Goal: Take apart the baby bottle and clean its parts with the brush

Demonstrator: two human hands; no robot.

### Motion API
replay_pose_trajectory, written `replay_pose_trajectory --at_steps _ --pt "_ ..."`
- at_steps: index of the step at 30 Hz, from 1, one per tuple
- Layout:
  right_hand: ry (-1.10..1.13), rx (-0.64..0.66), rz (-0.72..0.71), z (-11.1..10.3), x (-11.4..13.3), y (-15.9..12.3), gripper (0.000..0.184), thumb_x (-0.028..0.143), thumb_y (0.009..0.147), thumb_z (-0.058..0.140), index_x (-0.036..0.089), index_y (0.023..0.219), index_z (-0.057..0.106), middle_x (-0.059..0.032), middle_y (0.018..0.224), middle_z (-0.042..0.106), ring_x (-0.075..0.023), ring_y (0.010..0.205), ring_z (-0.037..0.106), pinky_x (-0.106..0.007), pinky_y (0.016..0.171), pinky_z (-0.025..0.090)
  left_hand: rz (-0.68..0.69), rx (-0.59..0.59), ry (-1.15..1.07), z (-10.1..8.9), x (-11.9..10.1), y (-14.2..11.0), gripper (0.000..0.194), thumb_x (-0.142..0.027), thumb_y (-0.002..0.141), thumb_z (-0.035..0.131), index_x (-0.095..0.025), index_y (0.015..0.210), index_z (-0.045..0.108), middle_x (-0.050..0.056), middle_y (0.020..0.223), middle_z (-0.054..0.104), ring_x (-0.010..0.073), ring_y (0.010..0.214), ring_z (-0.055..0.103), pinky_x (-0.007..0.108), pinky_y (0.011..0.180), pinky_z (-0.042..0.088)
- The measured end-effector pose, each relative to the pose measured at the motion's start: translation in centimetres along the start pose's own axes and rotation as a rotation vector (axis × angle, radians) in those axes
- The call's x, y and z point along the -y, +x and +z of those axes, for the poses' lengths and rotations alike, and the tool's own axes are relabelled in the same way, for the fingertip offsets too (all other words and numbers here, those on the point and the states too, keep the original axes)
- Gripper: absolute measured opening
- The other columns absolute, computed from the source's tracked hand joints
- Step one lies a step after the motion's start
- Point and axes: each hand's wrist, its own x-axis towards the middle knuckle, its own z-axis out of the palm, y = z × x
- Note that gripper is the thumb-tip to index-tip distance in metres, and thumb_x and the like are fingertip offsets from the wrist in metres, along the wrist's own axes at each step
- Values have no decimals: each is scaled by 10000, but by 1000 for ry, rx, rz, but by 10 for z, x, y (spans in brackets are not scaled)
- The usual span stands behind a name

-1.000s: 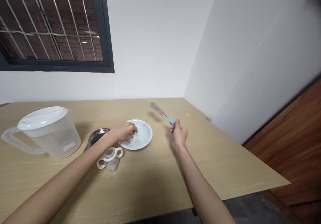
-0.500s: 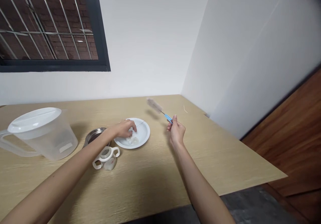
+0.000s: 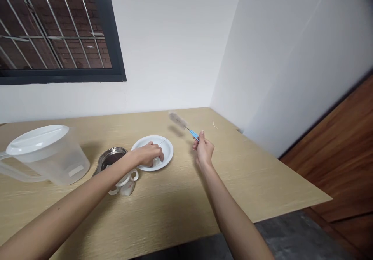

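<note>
My right hand (image 3: 204,149) is closed round the blue handle of a bottle brush (image 3: 178,120), whose pale bristles point up and left above the table. My left hand (image 3: 150,154) reaches into a white plate (image 3: 168,151) with its fingers bent downward. Under those fingers lies a small translucent piece (image 3: 157,162), mostly covered, and what the fingertips grip is hidden. A thin wire-like strand sticks out past the hand toward the plate's far rim. Below the left forearm stands a two-handled white baby bottle (image 3: 127,187), partly hidden by the arm.
A lidded translucent pitcher (image 3: 58,159) stands at the left. Beside the plate is a shiny metal dish (image 3: 115,151), partly behind my left arm. A thin pale strip (image 3: 215,124) lies near the right wall. The table's edge (image 3: 291,210) runs along the front right.
My left hand has shifted slightly right and down within the plate, covering more of the translucent piece. The right hand holds the brush much as before; the view has moved slightly.
</note>
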Motion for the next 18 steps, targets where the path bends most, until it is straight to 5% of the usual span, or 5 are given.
replay_pose_trajectory --at_steps 9,18 --pt "6 1 -5 0 4 -1 613 725 750 608 114 720 652 25 529 521 -65 407 438 -214 381 354 -17 -28 64 -1 2 -5 343 -166 667 679 -249 991 754 67 1115 709 269 1078 589 359 920 326" --pt "-2 -6 -8 1 5 -1 582 710 764 607 135 677 620 22 527 521 -65 404 434 -211 375 348 -88 -80 126 -1 8 -13 427 -355 707 732 -234 1116 720 83 1148 682 285 1069 571 380 946 315"
